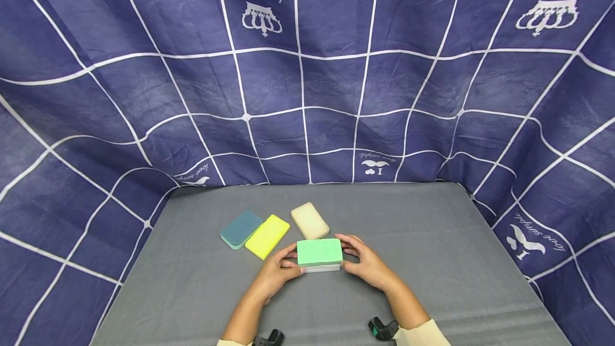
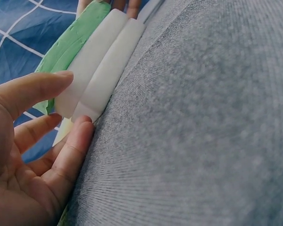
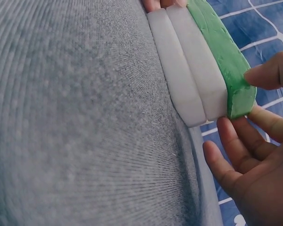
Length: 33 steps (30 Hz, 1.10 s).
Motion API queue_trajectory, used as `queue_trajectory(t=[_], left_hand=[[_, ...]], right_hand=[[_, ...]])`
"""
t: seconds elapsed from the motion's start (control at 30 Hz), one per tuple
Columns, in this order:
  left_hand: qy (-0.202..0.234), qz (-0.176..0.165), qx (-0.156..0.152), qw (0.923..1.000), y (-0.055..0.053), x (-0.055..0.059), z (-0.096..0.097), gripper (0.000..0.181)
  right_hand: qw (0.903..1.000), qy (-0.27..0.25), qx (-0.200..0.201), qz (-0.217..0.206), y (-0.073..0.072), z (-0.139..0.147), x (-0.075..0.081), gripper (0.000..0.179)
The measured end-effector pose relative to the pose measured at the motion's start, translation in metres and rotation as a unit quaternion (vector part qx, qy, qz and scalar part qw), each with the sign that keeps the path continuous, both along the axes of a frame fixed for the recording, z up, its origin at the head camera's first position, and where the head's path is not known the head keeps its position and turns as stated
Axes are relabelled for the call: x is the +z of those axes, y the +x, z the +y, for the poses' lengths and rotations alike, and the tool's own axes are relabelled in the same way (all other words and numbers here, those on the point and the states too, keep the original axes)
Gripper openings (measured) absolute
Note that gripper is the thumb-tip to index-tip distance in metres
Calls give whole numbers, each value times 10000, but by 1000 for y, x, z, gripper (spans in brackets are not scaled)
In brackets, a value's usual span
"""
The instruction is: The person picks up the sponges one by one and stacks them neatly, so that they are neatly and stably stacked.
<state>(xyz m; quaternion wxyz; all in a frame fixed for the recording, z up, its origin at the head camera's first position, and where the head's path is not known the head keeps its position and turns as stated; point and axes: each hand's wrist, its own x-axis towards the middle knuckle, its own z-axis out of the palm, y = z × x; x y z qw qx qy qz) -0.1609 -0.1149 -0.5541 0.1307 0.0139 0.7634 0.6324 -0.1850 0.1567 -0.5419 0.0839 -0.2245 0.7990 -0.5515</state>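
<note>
In the head view a green sponge (image 1: 319,251) lies on top of two white sponges, forming a stack on the grey table. The right wrist view shows the upper white sponge (image 3: 198,56) and the lower white sponge (image 3: 175,70) flush beneath it. My left hand (image 1: 276,275) grips the stack's left end, its thumb on the upper white sponge and its fingers around the end. At the right end, my right hand (image 1: 369,266) holds the stack, thumb against the green sponge and fingertips behind its corner.
Behind the stack lies a cream sponge (image 1: 309,221). A yellow sponge (image 1: 268,236) and a dark blue-green sponge (image 1: 242,228) lie side by side to its left. Blue gridded cloth (image 1: 336,84) hangs around the back and sides of the grey table (image 1: 423,218).
</note>
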Motion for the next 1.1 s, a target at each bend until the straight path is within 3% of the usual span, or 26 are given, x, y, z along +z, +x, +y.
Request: queue_trajectory(t=[0.4, 0.83, 0.93, 1.1], left_hand=[[20, 26, -234, 9997, -2, 0, -4, 79], [-61, 94, -121, 9999, -3, -1, -1, 71], [-134, 134, -124, 9997, -1, 5, 0, 72], [-142, 168, -143, 9997, 8, 28, 3, 70]], right_hand=[[10000, -50, -69, -35, -2, -1, -6, 69], [9994, -320, -140, 5, -2, -1, -7, 60], [9993, -339, -132, -7, -2, -2, -7, 60], [9994, -293, -148, -45, -3, -1, -9, 58]])
